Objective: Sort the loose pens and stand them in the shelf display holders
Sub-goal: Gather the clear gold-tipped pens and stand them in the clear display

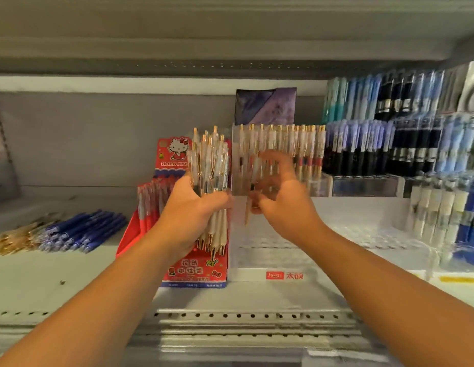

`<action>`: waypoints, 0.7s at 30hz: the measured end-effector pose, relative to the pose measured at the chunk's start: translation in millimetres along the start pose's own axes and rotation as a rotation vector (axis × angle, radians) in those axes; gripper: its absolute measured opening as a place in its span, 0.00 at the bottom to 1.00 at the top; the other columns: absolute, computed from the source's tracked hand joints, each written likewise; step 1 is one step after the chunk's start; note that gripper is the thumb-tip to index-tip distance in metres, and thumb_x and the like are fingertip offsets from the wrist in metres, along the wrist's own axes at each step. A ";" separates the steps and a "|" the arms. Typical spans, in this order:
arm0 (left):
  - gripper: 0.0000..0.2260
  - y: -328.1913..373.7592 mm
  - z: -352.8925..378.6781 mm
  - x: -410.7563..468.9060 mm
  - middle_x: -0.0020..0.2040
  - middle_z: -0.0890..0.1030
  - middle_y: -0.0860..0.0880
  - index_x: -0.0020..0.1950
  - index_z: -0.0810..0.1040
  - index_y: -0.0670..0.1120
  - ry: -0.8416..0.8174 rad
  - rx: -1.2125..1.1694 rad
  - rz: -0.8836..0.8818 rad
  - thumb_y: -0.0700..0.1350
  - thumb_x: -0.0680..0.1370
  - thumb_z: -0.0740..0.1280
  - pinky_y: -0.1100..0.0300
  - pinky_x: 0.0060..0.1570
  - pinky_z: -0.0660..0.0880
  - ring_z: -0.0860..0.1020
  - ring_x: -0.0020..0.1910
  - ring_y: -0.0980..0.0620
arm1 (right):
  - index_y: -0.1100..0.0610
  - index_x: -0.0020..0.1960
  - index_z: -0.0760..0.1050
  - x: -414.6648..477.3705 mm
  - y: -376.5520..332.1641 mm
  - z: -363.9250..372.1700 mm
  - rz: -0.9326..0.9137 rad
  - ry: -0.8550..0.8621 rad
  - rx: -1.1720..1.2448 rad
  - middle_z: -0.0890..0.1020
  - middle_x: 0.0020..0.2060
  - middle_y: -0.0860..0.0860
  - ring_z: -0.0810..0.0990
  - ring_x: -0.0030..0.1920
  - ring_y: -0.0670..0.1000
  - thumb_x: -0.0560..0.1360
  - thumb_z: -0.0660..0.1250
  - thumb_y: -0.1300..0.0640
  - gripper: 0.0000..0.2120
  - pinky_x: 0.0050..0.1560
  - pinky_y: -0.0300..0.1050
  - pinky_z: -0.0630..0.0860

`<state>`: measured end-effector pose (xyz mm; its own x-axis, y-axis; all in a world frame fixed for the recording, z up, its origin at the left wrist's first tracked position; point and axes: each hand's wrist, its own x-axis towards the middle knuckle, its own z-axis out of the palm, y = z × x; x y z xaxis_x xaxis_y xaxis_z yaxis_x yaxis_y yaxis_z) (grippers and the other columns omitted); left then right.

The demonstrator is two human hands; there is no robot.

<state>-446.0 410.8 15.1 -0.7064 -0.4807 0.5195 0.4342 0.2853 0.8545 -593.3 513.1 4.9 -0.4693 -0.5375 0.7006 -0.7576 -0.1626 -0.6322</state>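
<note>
1. Bundle of white-and-gold pens [212,165] stands upright in the left hand [193,207], just left of the frame's centre. The fingers are curled tightly round the barrels, with clips up and tips down.
2. The right hand [280,205] is at 3 o'clock from the bundle, near it but apart, and is smeared by motion blur. Its thumb and forefinger look pinched on a single pen [248,207] that hangs tip down. The other fingers are lifted and spread.
3. A clear display holder [270,260] sits under and behind the right hand, with a red-and-white label on its front edge at 6 o'clock.
4. A row of matching pens [283,144] stands along the holder's back, at 12 o'clock from the right hand.
5. A red cartoon-cat box [175,157] stands behind the left hand, just beside the holder's left side. It holds red pens.
6. Loose blue pens [85,231] lie on the shelf [58,282] at 9 o'clock from the left hand. A gold pile [11,239] lies beyond them at the frame's edge.
7. Blue and black pens [389,147] fill clear racks at 2 o'clock from the right hand.
</note>
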 end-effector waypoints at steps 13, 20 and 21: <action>0.17 -8.6 -11.3 -2.5 0.38 0.84 0.53 0.54 0.77 0.51 0.012 -0.003 -0.004 0.37 0.69 0.74 0.54 0.39 0.77 0.83 0.38 0.53 | 0.35 0.63 0.62 -2.4 -7.6 13.3 0.031 -0.027 -0.167 0.81 0.40 0.46 0.83 0.36 0.46 0.75 0.70 0.61 0.29 0.40 0.54 0.83; 0.16 -10.7 -13.9 -1.9 0.38 0.83 0.53 0.45 0.80 0.60 -0.057 0.029 0.022 0.41 0.64 0.73 0.49 0.44 0.80 0.83 0.40 0.49 | 0.42 0.45 0.75 1.4 -2.5 11.6 -0.013 0.039 -0.244 0.81 0.37 0.39 0.82 0.41 0.42 0.74 0.68 0.67 0.18 0.39 0.43 0.82; 0.16 -10.8 -13.9 -1.9 0.38 0.84 0.53 0.46 0.80 0.58 -0.046 0.024 0.023 0.41 0.64 0.73 0.50 0.44 0.80 0.83 0.40 0.49 | 0.41 0.43 0.75 1.9 -1.1 11.3 0.014 0.016 -0.228 0.82 0.36 0.40 0.82 0.40 0.41 0.72 0.67 0.70 0.22 0.37 0.40 0.82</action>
<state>-441.6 397.0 4.8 -0.7218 -0.4353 0.5381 0.4375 0.3155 0.8421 -588.2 502.9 3.3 -0.4861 -0.5250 0.6987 -0.8330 0.0366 -0.5521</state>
